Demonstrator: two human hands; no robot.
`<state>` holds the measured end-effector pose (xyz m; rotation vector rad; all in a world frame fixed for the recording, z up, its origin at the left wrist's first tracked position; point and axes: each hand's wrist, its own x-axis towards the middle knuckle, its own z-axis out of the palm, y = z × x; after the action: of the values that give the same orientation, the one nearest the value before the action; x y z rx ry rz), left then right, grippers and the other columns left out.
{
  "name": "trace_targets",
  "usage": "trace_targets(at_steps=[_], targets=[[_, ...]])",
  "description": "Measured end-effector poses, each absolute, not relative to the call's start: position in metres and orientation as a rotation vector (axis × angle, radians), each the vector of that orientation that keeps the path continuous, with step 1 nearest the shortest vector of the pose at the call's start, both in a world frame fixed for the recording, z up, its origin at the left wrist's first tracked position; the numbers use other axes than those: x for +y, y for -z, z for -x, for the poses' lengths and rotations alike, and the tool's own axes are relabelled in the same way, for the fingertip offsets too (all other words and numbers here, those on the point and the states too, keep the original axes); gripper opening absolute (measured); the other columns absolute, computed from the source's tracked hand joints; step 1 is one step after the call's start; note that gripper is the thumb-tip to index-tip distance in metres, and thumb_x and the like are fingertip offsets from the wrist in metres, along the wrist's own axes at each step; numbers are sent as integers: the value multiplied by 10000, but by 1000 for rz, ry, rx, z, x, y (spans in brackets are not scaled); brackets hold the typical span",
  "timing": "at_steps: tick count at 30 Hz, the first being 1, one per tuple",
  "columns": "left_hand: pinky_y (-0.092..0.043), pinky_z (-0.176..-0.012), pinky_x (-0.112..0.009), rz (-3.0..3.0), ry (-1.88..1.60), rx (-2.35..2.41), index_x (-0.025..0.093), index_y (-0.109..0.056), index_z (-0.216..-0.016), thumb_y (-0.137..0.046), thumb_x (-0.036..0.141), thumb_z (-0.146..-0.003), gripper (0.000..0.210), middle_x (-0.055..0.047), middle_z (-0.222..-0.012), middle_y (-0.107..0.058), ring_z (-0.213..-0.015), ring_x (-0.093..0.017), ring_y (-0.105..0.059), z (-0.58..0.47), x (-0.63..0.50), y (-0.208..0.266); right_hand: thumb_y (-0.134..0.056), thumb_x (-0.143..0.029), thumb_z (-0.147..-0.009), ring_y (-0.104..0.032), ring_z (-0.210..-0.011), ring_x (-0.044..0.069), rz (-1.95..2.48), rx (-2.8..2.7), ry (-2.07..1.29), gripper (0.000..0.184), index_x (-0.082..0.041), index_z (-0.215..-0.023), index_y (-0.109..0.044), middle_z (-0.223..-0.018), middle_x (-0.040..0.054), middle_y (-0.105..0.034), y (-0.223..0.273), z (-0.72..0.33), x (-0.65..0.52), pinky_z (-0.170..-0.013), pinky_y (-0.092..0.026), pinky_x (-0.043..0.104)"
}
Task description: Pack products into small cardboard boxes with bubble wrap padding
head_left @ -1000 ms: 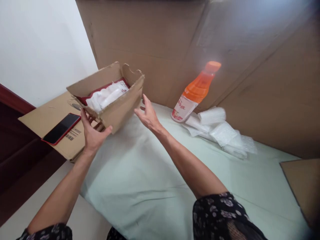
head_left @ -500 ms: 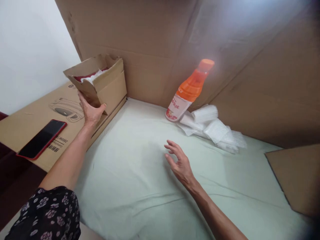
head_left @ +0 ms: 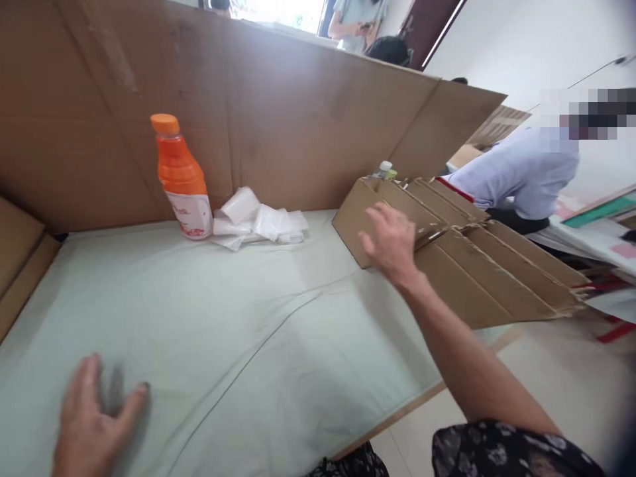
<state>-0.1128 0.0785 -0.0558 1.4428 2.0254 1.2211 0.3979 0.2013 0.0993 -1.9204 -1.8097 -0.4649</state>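
My left hand (head_left: 97,421) is open over the pale green cloth (head_left: 209,298) at the lower left, thumb and fingers apart, holding nothing. My right hand (head_left: 392,242) reaches out in front of a cardboard box with slots (head_left: 472,265) on the right; its fingers are spread and empty, and I cannot tell whether they touch the box. An orange bottle with a white label (head_left: 181,179) stands by the back cardboard wall. Beside its base lie folded clear plastic bags (head_left: 263,222) in a loose pile.
A tall cardboard panel (head_left: 298,119) closes off the back. Another cardboard box (head_left: 20,265) borders the left edge. Bottle tops (head_left: 385,171) show behind the slotted box. A person in a light shirt (head_left: 521,159) bends over at the right, and another person (head_left: 355,26) stands beyond the panel.
My view has swung right. My left hand has let go of the small carton on the left box and come down over the cloth. My right hand has moved right to the slotted box.
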Motion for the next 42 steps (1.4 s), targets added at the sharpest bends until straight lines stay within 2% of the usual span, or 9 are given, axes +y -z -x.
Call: trace_targets(at_steps=[4, 8, 11, 16, 21, 27, 30, 35, 42], targets=[[-512, -1120, -601, -1560, -913, 2081, 719, -266, -1457, -646, 687, -665, 879, 291, -1574, -374, -1468, -366, -430, 64, 22, 76, -604, -270, -883, -620, -1135, 408, 2473, -1648, 483, 334, -31, -1097, -696, -1132, 294, -691, -130, -463, 237, -942, -407, 543], [-460, -1157, -608, -1460, -936, 2035, 376, -414, -1535, -674, 596, -766, 841, -43, -1557, -489, -1444, -398, -460, 45, 5, 71, -617, -249, -860, -675, -816, 292, 2398, -1871, 310, 152, -159, -797, -723, -775, 143, -725, -127, -473, 221, -789, -440, 418], [-444, -1140, -633, -1395, -980, 1996, 255, -442, -1517, -683, 589, -789, 837, -137, -1541, -494, -1389, -424, -507, 33, 9, 57, -571, -316, -894, -654, -726, 261, 2044, -2106, 334, 196, -220, -821, -726, -707, 87, -715, -116, -453, 166, -767, -451, 408], [-439, -1156, -578, -1650, -1075, 1734, 271, -416, -1522, -695, 477, -842, 763, -138, -1560, -460, -1356, -363, -541, -3, 20, 36, -596, -409, -932, -688, -799, 268, 1442, -2257, 19, 190, -316, -879, -754, -817, 53, -758, -115, -414, 58, -818, -502, 461], [-424, -1178, -542, -1777, -1114, 1500, 285, -332, -1565, -722, 402, -849, 823, -133, -1577, -430, -1442, -328, -459, -37, 27, 26, -653, -442, -913, -674, -1108, 352, 1339, -1610, -107, 207, -433, -1088, -764, -1142, 74, -751, -103, -415, 7, -980, -495, 575], [-419, -1157, -603, -1675, -1076, 1489, 219, -458, -1494, -716, 515, -825, 775, -170, -1440, -578, -1385, -373, -519, -56, 21, 43, -486, -626, -958, -705, -851, 306, 1643, -1323, -753, 424, -314, -970, -773, -950, 75, -769, -3, -406, -4, -793, -587, 506], [-431, -1128, -615, -1558, -1056, 1548, 183, -578, -1366, -727, 563, -787, 709, -185, -1312, -660, -1355, -399, -541, -51, 25, 55, -396, -671, -975, -688, -882, 305, 1612, -1313, -855, 530, -278, -849, -730, -895, 84, -743, 27, -381, 7, -842, -583, 488], [-590, -830, -471, -1380, -1098, 1718, 170, -668, -956, -783, 585, -639, 535, -118, -916, -730, -916, -328, -705, -7, 75, 53, -359, -706, -976, -677, -990, 288, 1377, -1431, -1043, 571, -292, -1140, -715, -1066, 81, -736, 11, -325, 62, -958, -567, 454], [-573, -701, -339, -1287, -1301, 1733, 181, -576, -983, -792, 467, -602, 523, -54, -871, -688, -800, -228, -680, 18, 157, 42, -348, -757, -956, -642, -1191, 294, 1261, -1505, -1109, 697, -248, -1316, -660, -1304, 103, -692, 12, -289, 155, -1034, -526, 496]])
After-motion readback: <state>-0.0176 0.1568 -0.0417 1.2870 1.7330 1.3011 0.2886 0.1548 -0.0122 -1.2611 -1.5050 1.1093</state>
